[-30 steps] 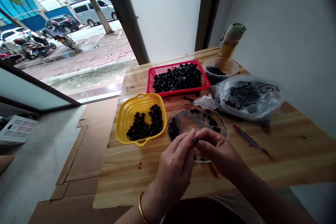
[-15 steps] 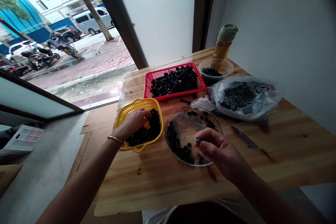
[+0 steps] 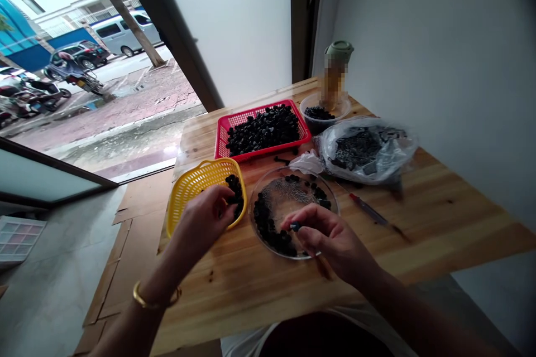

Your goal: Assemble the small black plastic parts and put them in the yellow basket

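Observation:
My right hand pinches a small dark cap-like piece between thumb and fingertips, above a clear round dish. Small black round pieces lie around the inside of that dish. Over the front right of a yellow basket, my left hand has its fingers curled toward the thumb. Whatever it may hold is too small and dark to make out. More black pieces sit at the basket's right side, partly hidden by this hand.
Behind stand a red basket heaped with black pieces, a clear tub and a green-lidded bottle. A plastic bag of black parts lies at the right. Nearby is a red-tipped pen-like tool on the wooden table.
My left hand has drawn back from inside the yellow basket toward its front right edge. The right hand still pinches the small piece over the dish. The whole view has shifted slightly.

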Action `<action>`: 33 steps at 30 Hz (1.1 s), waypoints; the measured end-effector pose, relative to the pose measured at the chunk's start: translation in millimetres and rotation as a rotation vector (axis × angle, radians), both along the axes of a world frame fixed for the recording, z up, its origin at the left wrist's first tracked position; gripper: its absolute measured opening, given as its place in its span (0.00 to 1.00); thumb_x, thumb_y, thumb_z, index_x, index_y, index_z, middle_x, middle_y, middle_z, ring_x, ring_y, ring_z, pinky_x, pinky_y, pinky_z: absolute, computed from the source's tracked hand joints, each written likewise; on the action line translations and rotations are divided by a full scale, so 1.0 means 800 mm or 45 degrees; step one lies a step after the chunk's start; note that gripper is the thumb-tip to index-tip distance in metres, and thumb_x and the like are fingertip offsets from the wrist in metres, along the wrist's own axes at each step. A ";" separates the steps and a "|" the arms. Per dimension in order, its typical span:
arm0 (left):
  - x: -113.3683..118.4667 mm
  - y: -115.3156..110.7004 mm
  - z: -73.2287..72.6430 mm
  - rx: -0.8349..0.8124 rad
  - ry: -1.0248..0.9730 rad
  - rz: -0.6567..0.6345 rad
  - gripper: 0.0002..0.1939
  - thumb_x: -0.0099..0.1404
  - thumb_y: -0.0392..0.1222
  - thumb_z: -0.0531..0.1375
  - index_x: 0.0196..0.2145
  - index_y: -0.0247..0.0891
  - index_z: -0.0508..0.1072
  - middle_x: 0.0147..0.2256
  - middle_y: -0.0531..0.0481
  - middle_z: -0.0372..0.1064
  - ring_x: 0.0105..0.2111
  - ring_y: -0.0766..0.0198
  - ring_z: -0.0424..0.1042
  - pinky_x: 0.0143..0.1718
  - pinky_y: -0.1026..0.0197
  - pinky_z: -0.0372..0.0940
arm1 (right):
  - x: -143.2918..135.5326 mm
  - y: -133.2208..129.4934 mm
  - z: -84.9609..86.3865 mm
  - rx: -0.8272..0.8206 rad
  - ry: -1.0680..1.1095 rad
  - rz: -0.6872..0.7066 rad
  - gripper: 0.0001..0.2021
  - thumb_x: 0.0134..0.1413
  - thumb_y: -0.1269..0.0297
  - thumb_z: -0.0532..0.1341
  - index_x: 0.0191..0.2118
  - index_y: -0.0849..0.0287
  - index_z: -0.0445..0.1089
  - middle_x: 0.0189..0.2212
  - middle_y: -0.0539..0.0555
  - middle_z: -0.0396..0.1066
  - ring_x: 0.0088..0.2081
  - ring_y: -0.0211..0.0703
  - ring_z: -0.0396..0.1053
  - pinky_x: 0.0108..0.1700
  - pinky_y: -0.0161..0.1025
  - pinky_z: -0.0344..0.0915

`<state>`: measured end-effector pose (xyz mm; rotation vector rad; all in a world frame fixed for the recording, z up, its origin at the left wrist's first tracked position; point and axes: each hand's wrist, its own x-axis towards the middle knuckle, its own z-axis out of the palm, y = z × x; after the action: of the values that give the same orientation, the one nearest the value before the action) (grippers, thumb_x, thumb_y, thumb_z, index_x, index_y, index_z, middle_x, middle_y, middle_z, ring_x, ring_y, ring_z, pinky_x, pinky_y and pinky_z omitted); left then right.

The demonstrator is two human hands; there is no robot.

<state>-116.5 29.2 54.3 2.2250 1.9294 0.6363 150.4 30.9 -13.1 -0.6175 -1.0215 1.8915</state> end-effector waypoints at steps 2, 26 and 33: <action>0.036 -0.025 -0.003 0.154 -0.149 -0.089 0.04 0.65 0.39 0.62 0.39 0.40 0.75 0.27 0.55 0.71 0.22 0.67 0.68 0.26 0.65 0.64 | -0.005 -0.003 0.003 0.106 0.006 -0.018 0.08 0.60 0.59 0.70 0.40 0.56 0.75 0.44 0.57 0.81 0.26 0.33 0.69 0.28 0.32 0.66; 0.124 -0.072 -0.056 -0.084 -1.447 0.054 0.08 0.66 0.40 0.67 0.43 0.40 0.81 0.37 0.49 0.76 0.25 0.69 0.70 0.27 0.67 0.69 | 0.013 -0.012 -0.007 0.091 -0.142 -0.091 0.13 0.57 0.54 0.72 0.41 0.57 0.76 0.34 0.52 0.77 0.25 0.34 0.63 0.27 0.32 0.63; 0.123 -0.083 -0.075 -0.229 -1.841 0.170 0.12 0.64 0.46 0.71 0.44 0.41 0.82 0.29 0.53 0.76 0.26 0.69 0.71 0.34 0.65 0.70 | 0.012 -0.018 0.011 0.287 -0.380 -0.165 0.09 0.58 0.59 0.69 0.41 0.57 0.75 0.33 0.52 0.74 0.33 0.40 0.70 0.35 0.36 0.68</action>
<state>-18.4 -37.5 -5.9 0.8761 1.1888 1.4276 160.2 16.2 -4.2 -0.8266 -1.3303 1.5731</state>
